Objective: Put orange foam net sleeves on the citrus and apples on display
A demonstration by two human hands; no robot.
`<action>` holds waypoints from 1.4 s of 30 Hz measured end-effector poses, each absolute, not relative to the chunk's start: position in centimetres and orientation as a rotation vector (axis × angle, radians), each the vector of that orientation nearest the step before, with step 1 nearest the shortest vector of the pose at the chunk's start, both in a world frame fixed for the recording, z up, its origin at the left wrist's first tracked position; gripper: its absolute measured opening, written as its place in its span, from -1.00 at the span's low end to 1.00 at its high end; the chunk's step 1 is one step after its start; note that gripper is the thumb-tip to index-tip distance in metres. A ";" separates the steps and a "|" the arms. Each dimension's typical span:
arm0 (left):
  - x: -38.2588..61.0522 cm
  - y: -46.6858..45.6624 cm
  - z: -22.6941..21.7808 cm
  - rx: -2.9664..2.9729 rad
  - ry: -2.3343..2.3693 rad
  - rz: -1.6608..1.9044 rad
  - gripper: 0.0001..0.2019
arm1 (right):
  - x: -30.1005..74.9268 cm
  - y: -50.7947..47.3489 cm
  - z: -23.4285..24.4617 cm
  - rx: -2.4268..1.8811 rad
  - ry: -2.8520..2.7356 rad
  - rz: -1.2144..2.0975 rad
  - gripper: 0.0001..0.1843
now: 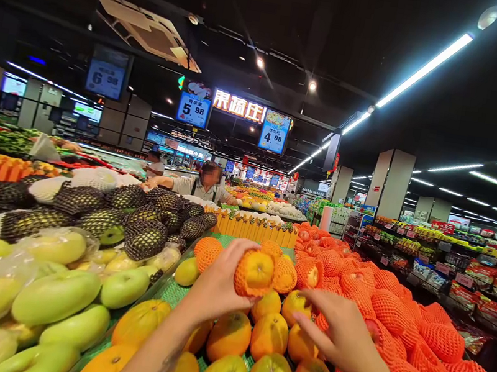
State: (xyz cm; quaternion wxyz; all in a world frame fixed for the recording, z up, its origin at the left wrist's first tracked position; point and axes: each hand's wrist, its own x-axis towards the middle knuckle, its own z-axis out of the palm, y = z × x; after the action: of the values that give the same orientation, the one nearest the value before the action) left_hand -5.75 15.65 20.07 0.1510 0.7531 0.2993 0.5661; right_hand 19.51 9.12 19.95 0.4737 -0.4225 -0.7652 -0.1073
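My left hand is closed around an orange in an orange foam net, lifted over the pile. The bare top of this fruit shows through the net's opening. My right hand has its thumb and fingers apart, with the fingertips at a yellow-orange orange in the pile. Whether they touch it I cannot tell. Below both hands lie several bare oranges in rows on a green mat. Behind the left hand are more netted oranges.
Red-netted fruit is heaped on the right. Pale green melons and dark-netted melons fill the left. A yellow picket divider crosses behind the oranges. Another person stands beyond the stand. Shelves of packets line the right.
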 end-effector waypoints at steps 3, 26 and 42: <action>-5.4 15.4 19.4 2.570 0.846 1.175 -0.25 | 17.7 14.2 20.8 -1.039 -1.915 -0.430 -0.66; -5.7 18.5 17.0 2.279 0.810 0.791 -0.03 | 18.0 17.4 17.2 -0.742 -2.136 0.354 -0.50; -5.7 18.8 16.9 2.630 0.902 0.847 0.10 | 18.3 19.1 15.3 -0.804 -2.232 0.573 0.12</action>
State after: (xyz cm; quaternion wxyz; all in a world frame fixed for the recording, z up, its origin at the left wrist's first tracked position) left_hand -5.75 18.84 16.93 0.1171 0.8987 0.3080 0.2894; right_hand 18.27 19.12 15.26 0.3435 -0.3095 -0.8589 0.2204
